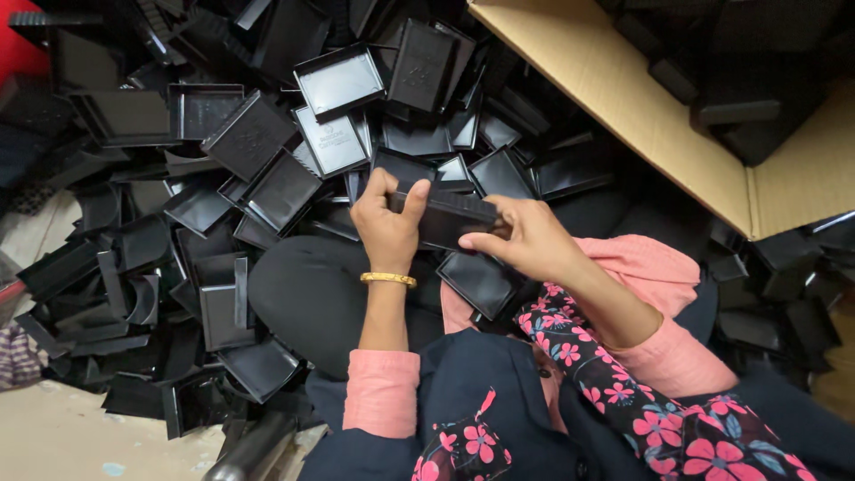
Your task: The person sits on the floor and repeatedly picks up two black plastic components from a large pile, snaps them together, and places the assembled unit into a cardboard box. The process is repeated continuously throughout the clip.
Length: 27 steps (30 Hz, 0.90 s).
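My left hand and my right hand both grip one black plastic tray part, held flat between them above my lap. The left thumb presses on its near edge; the right fingers close around its right end. A gold bangle circles my left wrist. Another black square tray lies just under the hands on my knee.
A big heap of black plastic trays covers the floor ahead and to the left. An open cardboard box holding more black parts stands at the upper right. Pale floor shows at the lower left.
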Motion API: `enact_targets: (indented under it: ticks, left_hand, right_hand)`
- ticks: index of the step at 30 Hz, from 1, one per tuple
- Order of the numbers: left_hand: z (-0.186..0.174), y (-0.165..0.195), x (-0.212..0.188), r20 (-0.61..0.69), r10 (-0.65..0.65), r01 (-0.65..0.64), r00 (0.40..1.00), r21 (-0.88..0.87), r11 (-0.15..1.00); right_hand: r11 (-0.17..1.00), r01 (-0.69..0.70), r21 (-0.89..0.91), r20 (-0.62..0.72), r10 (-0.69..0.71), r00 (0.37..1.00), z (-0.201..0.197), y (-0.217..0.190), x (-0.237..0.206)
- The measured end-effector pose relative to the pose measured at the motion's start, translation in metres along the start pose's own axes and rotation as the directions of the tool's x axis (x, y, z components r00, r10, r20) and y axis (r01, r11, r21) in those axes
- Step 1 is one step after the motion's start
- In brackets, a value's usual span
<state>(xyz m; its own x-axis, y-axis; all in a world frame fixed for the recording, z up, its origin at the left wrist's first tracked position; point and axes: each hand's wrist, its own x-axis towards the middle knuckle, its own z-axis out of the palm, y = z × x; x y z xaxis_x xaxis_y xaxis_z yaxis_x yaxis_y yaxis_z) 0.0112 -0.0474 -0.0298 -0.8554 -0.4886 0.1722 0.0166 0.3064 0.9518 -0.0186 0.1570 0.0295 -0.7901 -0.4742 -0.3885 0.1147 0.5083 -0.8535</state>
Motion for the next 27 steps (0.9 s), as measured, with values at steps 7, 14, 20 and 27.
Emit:
enact_targets:
  ticks: [7, 14, 20, 27]
  left_hand:
    - [0.071, -0.004, 0.074, 0.121, 0.119, -0.140, 0.986, 0.180, 0.974]
    - [0.132, -0.035, 0.137, 0.227, 0.102, -0.242, 0.969, 0.773, 0.586]
    - [0.060, -0.011, 0.089, 0.443, -0.098, -0.256, 0.891, 0.669, 0.698]
    - [0.004, 0.017, 0.006, 0.416, -0.015, 0.248, 0.909, -0.514, 0.821]
  right_hand:
    - [0.464, 0.394, 0.793, -0.423, -0.045, 0.905, -0.070, 0.003, 0.013]
    - [0.982, 0.182, 0.046, -0.348, -0.155, 0.924, -0.059, 0.051, 0.037]
    - [0.802, -0.096, -0.590, -0.395, -0.182, 0.901, -0.020, 0.113, 0.088]
    - [0.959, 0.211, 0.188, -0.422, -0.115, 0.899, -0.033, 0.073, 0.058]
